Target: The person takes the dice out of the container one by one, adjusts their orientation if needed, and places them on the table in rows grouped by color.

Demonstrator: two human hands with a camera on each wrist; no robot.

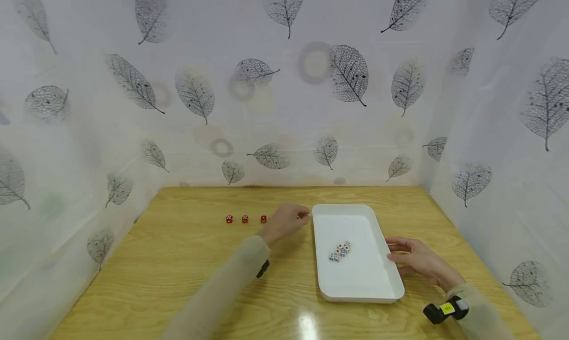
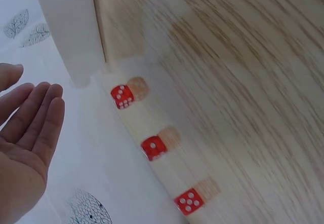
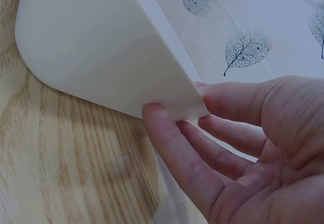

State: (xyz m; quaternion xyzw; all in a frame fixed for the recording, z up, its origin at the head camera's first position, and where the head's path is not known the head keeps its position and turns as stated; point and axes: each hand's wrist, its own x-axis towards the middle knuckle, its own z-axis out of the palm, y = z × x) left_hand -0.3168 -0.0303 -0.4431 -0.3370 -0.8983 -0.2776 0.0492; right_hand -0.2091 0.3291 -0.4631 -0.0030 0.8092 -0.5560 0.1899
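A white rectangular tray (image 1: 355,280) lies on the table, with several small white dice (image 1: 340,251) bunched in it, their dots red and blue. At its right side my right hand (image 1: 420,261) holds the tray edge; in the right wrist view, fingers (image 3: 177,148) lie against the outer wall and one fingertip reaches over the rim. My left hand (image 1: 284,222) hovers beside the tray's left edge with loosely bent fingers. Its palm shows bare in the left wrist view. Three red dice (image 2: 154,147) with white dots form a row left of it.
Under everything is a wooden table (image 1: 191,261). A pale curtain (image 1: 284,122) with leaf prints hangs behind it and along both sides. A black wrist-worn device (image 1: 444,310) sits on the right wrist.
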